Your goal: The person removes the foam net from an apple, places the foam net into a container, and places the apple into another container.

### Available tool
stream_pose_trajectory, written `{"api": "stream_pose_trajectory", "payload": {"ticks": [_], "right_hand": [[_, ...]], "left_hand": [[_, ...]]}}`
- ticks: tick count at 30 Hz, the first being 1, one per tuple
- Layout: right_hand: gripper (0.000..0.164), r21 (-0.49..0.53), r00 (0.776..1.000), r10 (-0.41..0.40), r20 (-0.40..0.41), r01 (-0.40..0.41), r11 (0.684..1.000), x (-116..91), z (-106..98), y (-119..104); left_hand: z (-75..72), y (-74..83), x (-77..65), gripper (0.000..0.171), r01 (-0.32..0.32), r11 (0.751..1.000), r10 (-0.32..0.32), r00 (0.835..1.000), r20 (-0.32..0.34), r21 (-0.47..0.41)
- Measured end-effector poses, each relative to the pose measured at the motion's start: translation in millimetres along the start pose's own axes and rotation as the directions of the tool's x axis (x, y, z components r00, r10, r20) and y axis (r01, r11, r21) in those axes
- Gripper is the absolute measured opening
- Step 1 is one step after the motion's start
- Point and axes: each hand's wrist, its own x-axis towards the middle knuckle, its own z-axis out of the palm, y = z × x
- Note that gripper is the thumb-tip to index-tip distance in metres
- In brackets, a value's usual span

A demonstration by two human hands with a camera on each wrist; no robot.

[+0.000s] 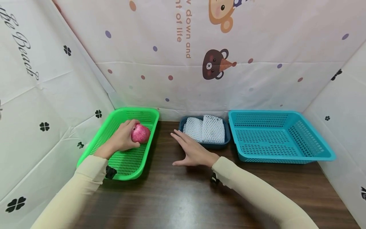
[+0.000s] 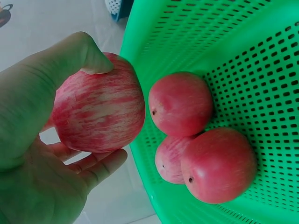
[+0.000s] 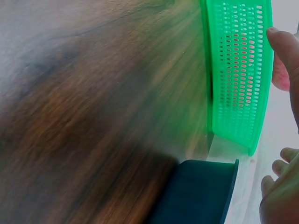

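Note:
My left hand [image 1: 124, 135] grips a red-striped apple [image 2: 100, 109], thumb on one side and fingers on the other. It holds the apple over the green basket [image 1: 147, 159]. Inside that basket, the left wrist view shows a plain red apple [image 2: 182, 103], a second one [image 2: 219, 165] and a partly covered striped apple [image 2: 168, 159]; my hand and the held apple hide these in the head view. My right hand [image 1: 193, 151] hovers over the table with fingers spread and nothing in them. Just beyond it is a small navy basket [image 1: 215, 145] of white foam net sleeves [image 1: 213, 129].
A larger blue basket [image 1: 263, 141] stands at the right on the dark wooden table [image 1: 177, 194]. White printed cloth [image 1: 160, 63] hangs behind and along both sides. The green basket stands by the left cloth wall.

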Motion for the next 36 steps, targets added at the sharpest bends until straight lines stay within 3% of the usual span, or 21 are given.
{"api": "stream_pose_trajectory", "payload": {"ticks": [15,27,36], "right_hand": [[0.111,0.001,0.996,-0.078,-0.032,0.078,0.997,21.3,2.9,-14.1],[0.111,0.001,0.998,-0.031,0.058,0.031,1.0,42.6,12.9,-28.7],[0.109,0.022,0.996,-0.042,0.08,0.04,0.999,60.7,22.2,-37.0]], "left_hand": [[3.7,-10.6,-6.9,0.076,0.008,1.0,-0.008,0.999,0.037,-0.005],[3.7,-15.5,-7.9,0.074,0.008,1.0,-0.008,0.999,0.039,-0.001],[3.7,-20.0,-7.1,0.076,-0.026,1.0,0.026,0.999,0.02,-0.005]]}}
